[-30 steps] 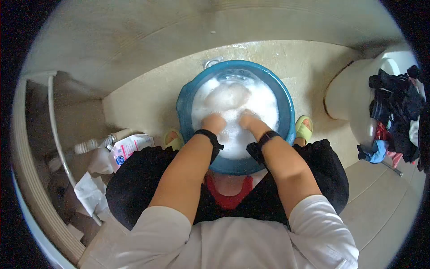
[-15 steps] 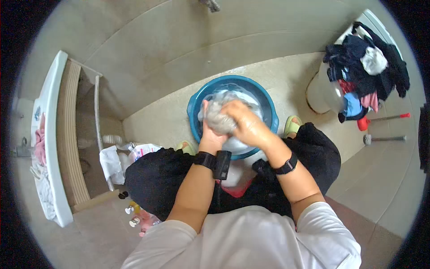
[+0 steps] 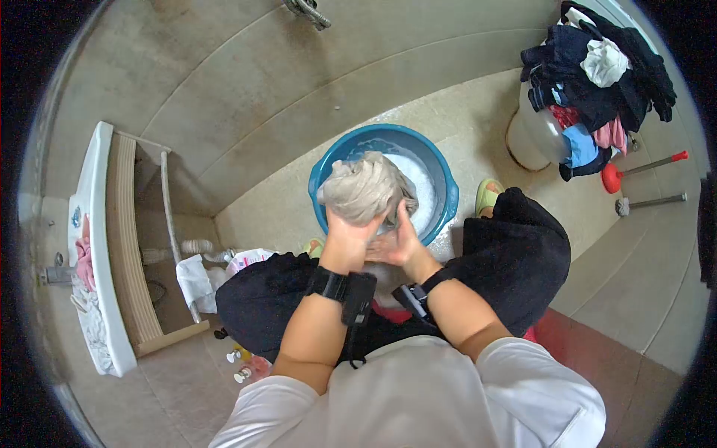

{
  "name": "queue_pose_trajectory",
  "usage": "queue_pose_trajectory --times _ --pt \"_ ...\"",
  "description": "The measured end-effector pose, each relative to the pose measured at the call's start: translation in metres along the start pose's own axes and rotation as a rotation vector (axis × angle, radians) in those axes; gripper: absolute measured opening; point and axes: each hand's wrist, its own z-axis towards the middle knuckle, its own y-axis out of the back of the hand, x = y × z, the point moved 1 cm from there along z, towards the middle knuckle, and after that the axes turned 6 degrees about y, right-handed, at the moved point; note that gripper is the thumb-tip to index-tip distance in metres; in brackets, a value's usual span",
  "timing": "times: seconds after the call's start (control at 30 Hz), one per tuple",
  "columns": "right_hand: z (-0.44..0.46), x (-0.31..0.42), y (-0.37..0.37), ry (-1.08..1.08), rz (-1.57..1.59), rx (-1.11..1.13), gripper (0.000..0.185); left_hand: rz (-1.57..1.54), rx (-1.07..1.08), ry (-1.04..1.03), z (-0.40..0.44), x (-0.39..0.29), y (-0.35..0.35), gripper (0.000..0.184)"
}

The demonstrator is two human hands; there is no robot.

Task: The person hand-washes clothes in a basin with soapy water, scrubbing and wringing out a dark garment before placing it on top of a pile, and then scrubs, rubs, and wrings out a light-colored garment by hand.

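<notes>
A wet, greyish-beige bundle of cloth (image 3: pixel 366 185) is held above the left part of a blue basin (image 3: pixel 446 183). My left hand (image 3: pixel 349 237) supports it from below and in front, the fingers hidden under the cloth. Close beside it, my right hand (image 3: pixel 398 240) is at the cloth's lower right edge, palm turned toward the left hand, fingers apart. White suds (image 3: pixel 424 196) show in the basin to the right of the bundle. Each wrist wears a black strap with a small device.
Dark clothes (image 3: pixel 590 71) are piled on a white fixture at the upper right, beside a red plunger (image 3: pixel 611 178). At the left is a white sink (image 3: pixel 101 224) with cloths. Bottles (image 3: pixel 254 369) stand on the floor at lower left.
A second ago both hands were down in the suds. They lifted the cloth, the right hand then lying over it; now the right hand has moved down to its lower edge. The view has shifted.
</notes>
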Motion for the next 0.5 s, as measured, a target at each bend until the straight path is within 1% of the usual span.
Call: queue_pose_trajectory --times 0.03,0.07,0.1,0.13,0.2,0.23,0.3,0.33,0.37,0.4,0.43,0.47,0.5 --pt "-0.004 -0.015 -0.013 -0.003 -0.002 -0.003 0.094 -0.019 -0.211 -0.049 -0.006 0.001 -0.003 0.041" --pt "-0.010 -0.025 -0.030 0.320 -0.031 0.334 0.090 -0.039 -0.418 -0.100 -0.011 0.001 -0.002 0.042" --pt "-0.018 -0.030 -0.042 0.640 -0.061 0.670 0.086 -0.106 -0.348 -0.095 -0.017 0.002 -0.002 0.039" --pt "-0.011 -0.023 -0.043 0.629 -0.066 0.662 0.086 -0.113 -0.350 -0.107 -0.027 -0.002 0.006 0.039" --pt "0.008 0.006 -0.052 0.642 0.096 0.618 0.078 -1.031 -0.345 0.013 -0.047 -0.015 0.026 0.039" --pt "0.005 0.010 -0.059 0.631 0.087 0.609 0.078 -1.039 -0.338 0.000 -0.054 -0.020 0.021 0.039" --pt "-0.010 0.015 -0.077 0.564 -0.013 0.627 0.067 -0.382 -0.466 0.165 -0.063 -0.028 -0.005 0.035" --pt "-0.006 0.021 -0.076 0.555 -0.027 0.614 0.067 -0.054 -0.522 0.237 -0.067 -0.030 -0.015 0.033" --pt "-0.003 0.028 -0.076 0.506 -0.116 0.630 0.060 0.278 -0.570 0.305 -0.069 -0.033 -0.018 0.031" --pt "0.001 0.033 -0.076 0.459 -0.203 0.645 0.053 0.264 -0.566 0.293 -0.071 -0.037 -0.008 0.031" --pt "0.003 0.038 -0.076 0.421 -0.248 0.627 0.042 0.550 -0.646 0.408 -0.071 -0.041 0.007 0.031" --pt "0.005 0.043 -0.078 0.417 -0.259 0.617 0.042 0.839 -0.719 0.519 -0.071 -0.047 0.021 0.031" --pt "0.008 0.048 -0.079 0.343 -0.351 0.601 0.039 1.117 -0.664 0.583 -0.062 -0.044 0.011 0.034"
